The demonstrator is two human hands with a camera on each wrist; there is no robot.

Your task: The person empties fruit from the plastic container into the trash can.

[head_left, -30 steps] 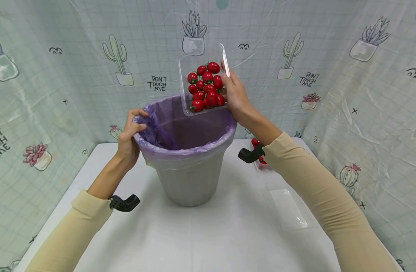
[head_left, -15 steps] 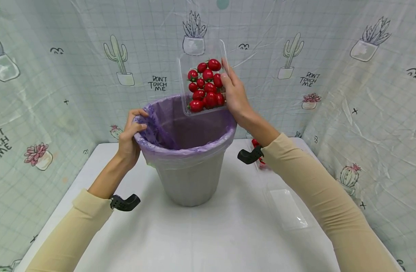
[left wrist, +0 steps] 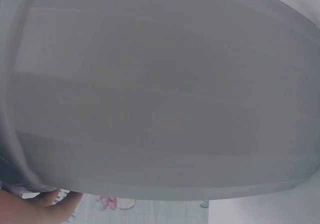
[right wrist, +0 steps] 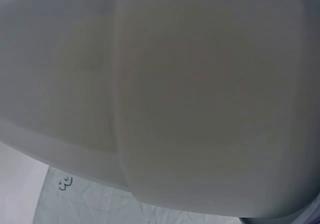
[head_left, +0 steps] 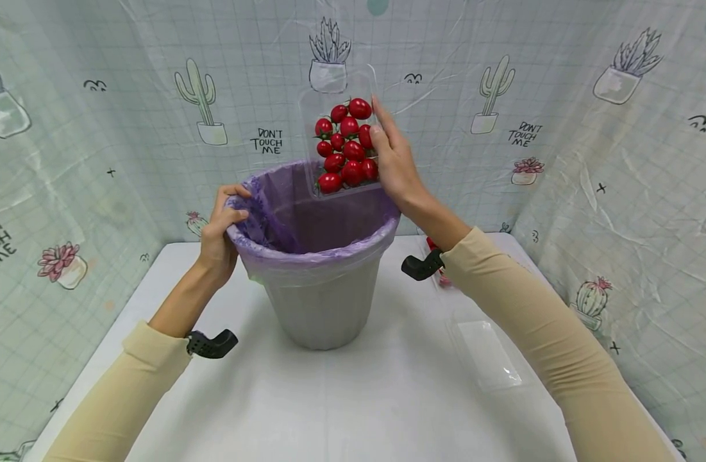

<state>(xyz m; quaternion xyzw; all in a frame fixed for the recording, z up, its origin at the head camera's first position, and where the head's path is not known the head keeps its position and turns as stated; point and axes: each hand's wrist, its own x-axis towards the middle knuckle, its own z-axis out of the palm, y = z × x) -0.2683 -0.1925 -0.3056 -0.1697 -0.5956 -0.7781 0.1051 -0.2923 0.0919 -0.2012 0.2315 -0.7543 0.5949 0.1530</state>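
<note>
Looks like the steady-the-bin-and-hold step: left hand point(head_left: 221, 224) grips the rim of a round grey plastic bin point(head_left: 320, 308) lined with a thin purple bag point(head_left: 329, 255), right hand point(head_left: 395, 160) has a clear plastic tray point(head_left: 358, 82) of small red tomatoes point(head_left: 349, 126), tilted over the opening. Next move calls for a firm pinch imo.

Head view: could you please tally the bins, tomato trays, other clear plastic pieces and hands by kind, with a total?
Bin: 1
Tomato trays: 2 (held tray, partly hidden tray)
Other clear plastic piece: 1
Hands: 2 (left hand, right hand)
Total: 6
</note>
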